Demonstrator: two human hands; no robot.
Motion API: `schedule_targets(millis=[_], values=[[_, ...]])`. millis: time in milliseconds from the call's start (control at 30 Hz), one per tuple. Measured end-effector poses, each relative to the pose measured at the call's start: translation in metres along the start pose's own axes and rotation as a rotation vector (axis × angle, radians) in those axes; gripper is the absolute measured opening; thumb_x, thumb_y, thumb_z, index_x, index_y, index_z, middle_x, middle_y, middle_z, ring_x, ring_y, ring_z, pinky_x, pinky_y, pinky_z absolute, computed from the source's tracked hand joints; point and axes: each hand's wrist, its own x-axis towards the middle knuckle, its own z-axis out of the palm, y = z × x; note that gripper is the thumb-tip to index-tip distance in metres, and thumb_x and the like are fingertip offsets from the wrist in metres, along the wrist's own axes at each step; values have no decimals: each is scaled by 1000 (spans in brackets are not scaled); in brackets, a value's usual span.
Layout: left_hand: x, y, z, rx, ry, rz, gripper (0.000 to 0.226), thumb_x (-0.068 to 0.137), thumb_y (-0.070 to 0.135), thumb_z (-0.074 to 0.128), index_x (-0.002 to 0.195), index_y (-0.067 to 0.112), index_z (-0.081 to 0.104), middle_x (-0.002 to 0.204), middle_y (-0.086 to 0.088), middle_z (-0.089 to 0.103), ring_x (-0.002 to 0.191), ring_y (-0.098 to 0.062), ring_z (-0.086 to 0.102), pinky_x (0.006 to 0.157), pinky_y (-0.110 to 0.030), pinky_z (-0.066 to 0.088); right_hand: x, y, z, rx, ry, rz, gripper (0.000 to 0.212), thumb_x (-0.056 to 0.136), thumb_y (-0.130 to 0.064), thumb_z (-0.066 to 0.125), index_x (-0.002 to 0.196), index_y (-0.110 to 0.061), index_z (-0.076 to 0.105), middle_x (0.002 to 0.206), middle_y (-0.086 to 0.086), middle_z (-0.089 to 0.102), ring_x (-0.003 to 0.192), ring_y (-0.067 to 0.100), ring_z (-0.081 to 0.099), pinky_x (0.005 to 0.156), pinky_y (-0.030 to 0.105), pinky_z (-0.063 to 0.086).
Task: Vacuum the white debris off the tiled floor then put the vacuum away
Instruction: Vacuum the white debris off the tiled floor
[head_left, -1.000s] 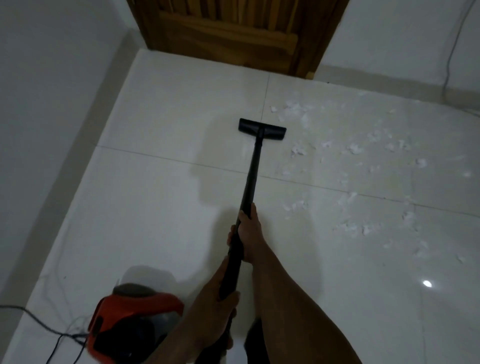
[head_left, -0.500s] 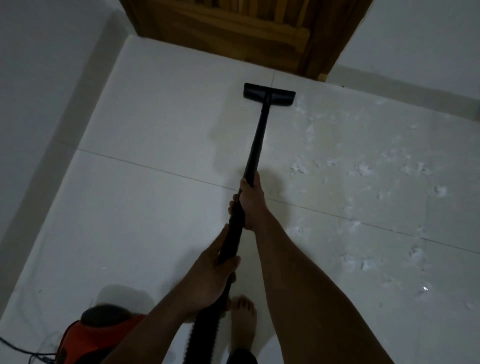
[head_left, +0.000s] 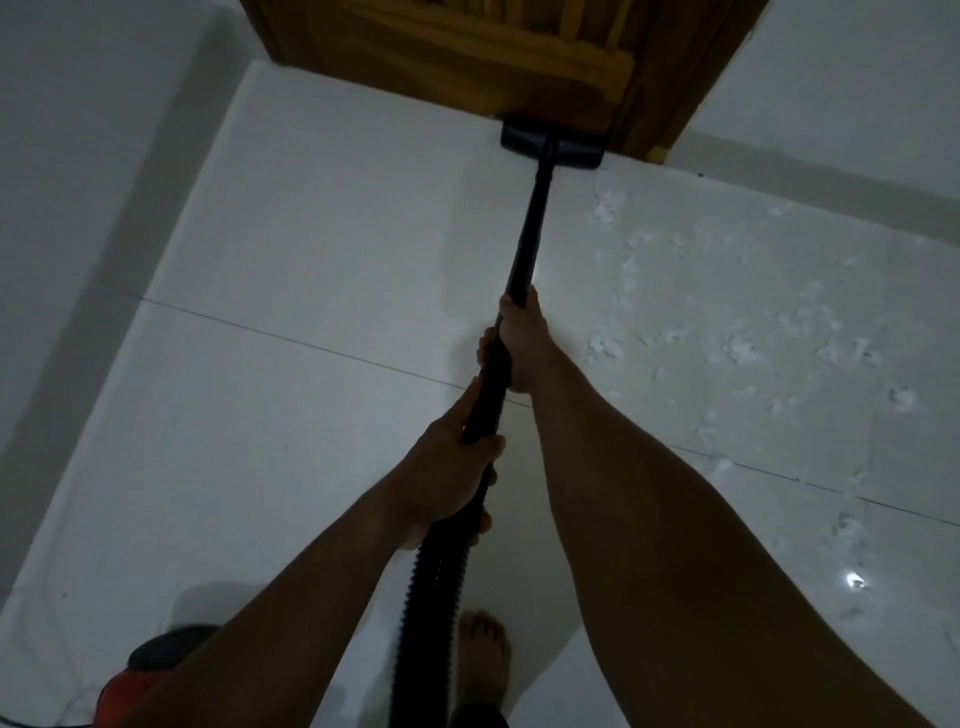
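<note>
Both hands grip the black vacuum wand (head_left: 530, 228): right hand (head_left: 524, 348) curled round it nearer the wooden door (head_left: 467, 52), left hand (head_left: 441, 483) wrapped round it farther back, where the ribbed hose (head_left: 431, 597) joins. Floor head (head_left: 550, 143) sits on the tiled floor (head_left: 311, 260) right at the door's bottom edge. White debris (head_left: 743, 348) lies scattered short of the door, towards its right side (uncollected). Orange vacuum body (head_left: 150, 670) stands farthest from the door, partly hidden by the left arm
</note>
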Motion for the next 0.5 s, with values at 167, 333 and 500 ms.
schedule_targets(millis=[167, 333, 500], values=[[-23, -6, -3, -1, -24, -3, 63, 102, 18, 47, 137, 67, 28, 86, -16, 51, 52, -24, 52, 46, -29, 49, -17, 16, -1, 7, -6, -37, 47, 107, -29, 46, 151, -40, 34, 61, 4, 45, 48, 16, 48, 43, 26, 47], [-72, -34, 1, 46, 10, -27, 64, 102, 19, 50, 122, 75, 27, 81, -15, 55, 48, -22, 54, 44, -31, 50, -65, 55, -7, 53, -12, -36, 39, 107, -26, 45, 144, -39, 42, 62, 3, 43, 45, 14, 47, 45, 26, 47], [-139, -73, 0, 83, 27, -14, 63, 102, 18, 49, 131, 67, 20, 78, -10, 58, 47, -11, 56, 48, -26, 50, -127, 103, -2, 49, -2, -56, 48, 107, -25, 46, 150, -46, 36, 64, 4, 44, 45, 15, 48, 46, 27, 48]])
